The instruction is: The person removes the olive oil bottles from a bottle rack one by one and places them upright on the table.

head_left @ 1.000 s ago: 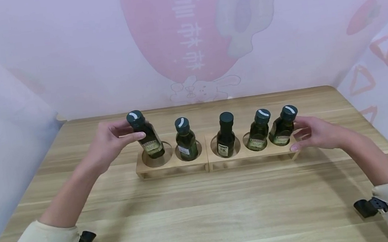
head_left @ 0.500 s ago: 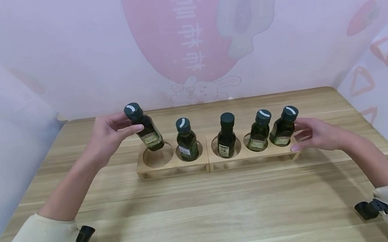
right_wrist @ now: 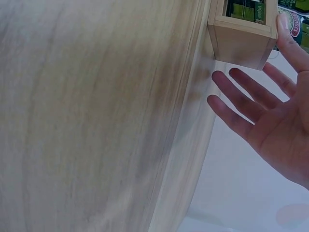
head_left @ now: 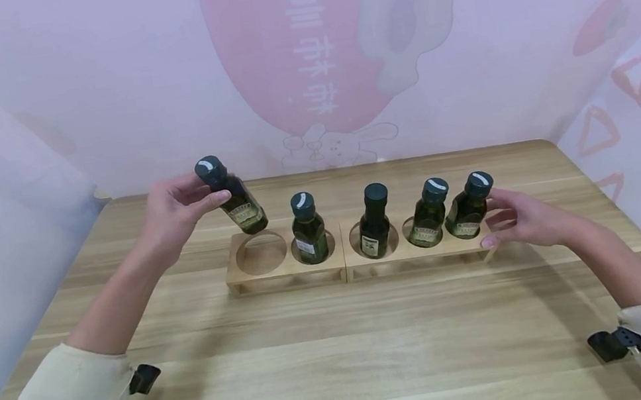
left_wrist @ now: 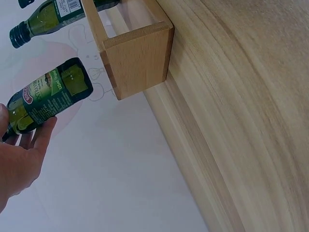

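Note:
My left hand [head_left: 169, 215] holds a small green glass bottle [head_left: 243, 208] by its upper part, between thumb and fingers. The bottle leans, cap towards the upper left, above the leftmost round hole of a wooden bottle rack [head_left: 237, 273]. In the left wrist view its base [left_wrist: 77, 79] is apart from the rack [left_wrist: 137, 63]. At the rack's right end, my right hand [head_left: 518, 222] has its thumb at the front edge. The right wrist view shows its fingers spread [right_wrist: 236, 116] beside the end panel [right_wrist: 241, 43]. The rightmost bottle [head_left: 466, 212] leans next to that hand.
Three more bottles stand in the rack: one with a white label [head_left: 309, 235], a slimmer long-necked one [head_left: 374, 223] and one near the right [head_left: 427, 217]. A seam splits the rack midway. Behind the wooden table [head_left: 339, 351] rises a printed pale wall cloth [head_left: 136, 116].
My left hand has raised the bottle up out of the leftmost hole and slightly to the left, tilting it more. The right hand and the other bottles look unmoved.

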`<state>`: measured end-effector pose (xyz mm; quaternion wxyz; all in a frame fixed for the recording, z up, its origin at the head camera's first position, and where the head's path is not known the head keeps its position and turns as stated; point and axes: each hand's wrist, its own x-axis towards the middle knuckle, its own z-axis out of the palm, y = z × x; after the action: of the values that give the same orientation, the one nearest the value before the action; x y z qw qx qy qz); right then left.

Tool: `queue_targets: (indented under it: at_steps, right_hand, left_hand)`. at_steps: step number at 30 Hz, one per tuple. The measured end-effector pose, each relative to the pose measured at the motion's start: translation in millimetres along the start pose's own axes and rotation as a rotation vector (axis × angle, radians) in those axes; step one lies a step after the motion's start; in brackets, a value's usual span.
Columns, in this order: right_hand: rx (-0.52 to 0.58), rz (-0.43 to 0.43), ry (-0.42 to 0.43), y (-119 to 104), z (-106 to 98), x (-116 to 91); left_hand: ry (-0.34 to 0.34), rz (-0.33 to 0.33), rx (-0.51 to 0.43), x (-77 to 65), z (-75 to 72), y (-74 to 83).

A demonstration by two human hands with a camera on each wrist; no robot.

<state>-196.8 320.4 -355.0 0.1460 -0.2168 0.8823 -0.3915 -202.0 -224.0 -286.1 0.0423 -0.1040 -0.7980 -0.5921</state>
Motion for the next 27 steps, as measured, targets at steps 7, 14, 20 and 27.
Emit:
queue_targets:
  at_steps: [7, 14, 20, 27]
  right_hand:
    - [-0.011, -0.020, 0.018, 1, 0, -1]
    - [-0.010, -0.022, 0.020, 1, 0, -2]
    - [0.002, -0.008, 0.007, 0, 0, -2]
    - [0.008, 0.012, -0.003, -1, 2, -1]
  left_hand:
    - [0.018, -0.009, 0.005, 2.5, 0.3, -1.5]
    - [0.029, -0.026, 0.030, 10.4, -0.9, -2.5]
    - [0.023, -0.053, 0.011, 19.8, -1.4, -11.2]
    - [0.028, -0.064, -0.017, 30.6, -1.9, -25.6]
